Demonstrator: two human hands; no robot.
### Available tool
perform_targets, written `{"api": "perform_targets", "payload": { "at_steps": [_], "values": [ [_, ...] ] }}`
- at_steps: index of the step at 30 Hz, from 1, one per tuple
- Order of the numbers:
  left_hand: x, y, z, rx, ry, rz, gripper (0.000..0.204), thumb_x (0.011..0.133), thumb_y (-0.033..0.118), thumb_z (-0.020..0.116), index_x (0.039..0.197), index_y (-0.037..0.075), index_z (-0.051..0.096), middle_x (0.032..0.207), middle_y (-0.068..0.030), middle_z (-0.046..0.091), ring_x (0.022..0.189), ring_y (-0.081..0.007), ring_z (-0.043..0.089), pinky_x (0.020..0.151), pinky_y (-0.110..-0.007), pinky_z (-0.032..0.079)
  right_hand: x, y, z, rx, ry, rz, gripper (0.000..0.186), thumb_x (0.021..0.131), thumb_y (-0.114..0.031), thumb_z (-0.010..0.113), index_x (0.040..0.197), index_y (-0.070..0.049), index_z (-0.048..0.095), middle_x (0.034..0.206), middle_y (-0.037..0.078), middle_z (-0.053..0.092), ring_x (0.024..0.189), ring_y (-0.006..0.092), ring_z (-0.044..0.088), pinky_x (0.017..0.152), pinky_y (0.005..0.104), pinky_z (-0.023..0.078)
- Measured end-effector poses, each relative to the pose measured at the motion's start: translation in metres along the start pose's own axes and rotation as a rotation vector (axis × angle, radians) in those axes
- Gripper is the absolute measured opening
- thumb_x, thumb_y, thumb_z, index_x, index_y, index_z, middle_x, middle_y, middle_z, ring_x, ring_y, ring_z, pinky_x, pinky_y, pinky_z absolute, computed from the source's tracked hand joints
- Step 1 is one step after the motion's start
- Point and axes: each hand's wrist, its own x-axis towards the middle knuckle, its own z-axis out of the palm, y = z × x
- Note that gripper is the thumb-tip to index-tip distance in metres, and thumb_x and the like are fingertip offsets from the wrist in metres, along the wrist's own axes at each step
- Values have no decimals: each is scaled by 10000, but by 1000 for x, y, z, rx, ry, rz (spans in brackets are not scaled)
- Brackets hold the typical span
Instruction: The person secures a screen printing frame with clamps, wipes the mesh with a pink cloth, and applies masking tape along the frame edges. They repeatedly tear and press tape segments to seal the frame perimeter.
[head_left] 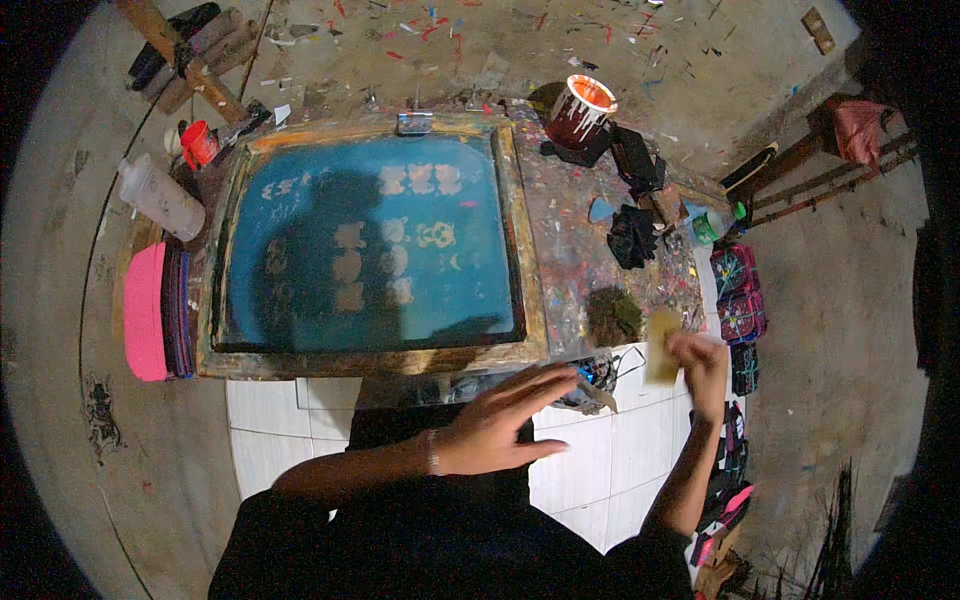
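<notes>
A screen-printing frame (pixel 375 362) with a wooden rim and blue-green mesh lies on the paint-spattered table, small pale bear-like shapes showing in its mesh. Just in front of its near right corner hovers my left hand (pixel 500 425), fingers stretched out and thumb apart, with nothing in it. Beyond the table's front right edge, my right hand (pixel 702 368) is closed on a yellowish flat rectangular piece (pixel 660 345), held upright and slightly blurred. A dark greenish-brown clump (pixel 613 316) sits on the table to the left of that piece.
A paint-streaked bucket of orange paint (pixel 580 105) stands at the back right, near crumpled black cloths (pixel 632 236). Left of the frame are a cloudy plastic container (pixel 163 198), a red cup (pixel 199 145) and a pink-topped stack (pixel 146 312). Patterned fabric pieces (pixel 738 295) lie beyond the right edge.
</notes>
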Motion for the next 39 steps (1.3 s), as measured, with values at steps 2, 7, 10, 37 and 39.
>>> {"api": "perform_targets", "payload": {
  "at_steps": [2,7,10,37,39],
  "values": [
    [19,8,15,-86,44,32,876,775,291,766,1443,6,278,1494,-173,290,1379,-312,292,1128,-413,252,-59,-36,25,168,-52,189,132,861,-36,598,881,16,718,874,80,702,754,133,623,694,271,502],
    [-3,-4,50,-172,-31,-70,596,775,257,755,1270,4,539,1362,-170,493,1285,-303,448,1069,-393,355,-137,-60,101,540,115,382,107,775,29,705,880,29,725,848,125,713,728,136,640,689,240,505],
    [-22,-6,43,-237,-15,-148,331,805,198,724,1086,33,668,1190,-175,616,1158,-301,567,972,-362,449,-148,-58,122,743,31,445,136,805,28,683,936,25,718,907,135,709,754,145,643,697,239,512],
    [6,66,-251,-85,693,-331,320,898,122,634,1160,-59,610,1023,-60,647,828,-100,574,716,-243,477,-159,-47,116,476,-784,105,425,824,-132,724,1214,-137,554,1069,60,656,955,168,626,830,307,495],
    [-9,65,-257,-72,742,-390,328,896,124,637,1169,-56,607,1045,-51,640,831,-96,574,722,-241,475,-153,-46,116,439,-839,146,359,841,-146,704,1178,-128,583,1032,75,676,901,175,649,803,303,502]
  ]
}}
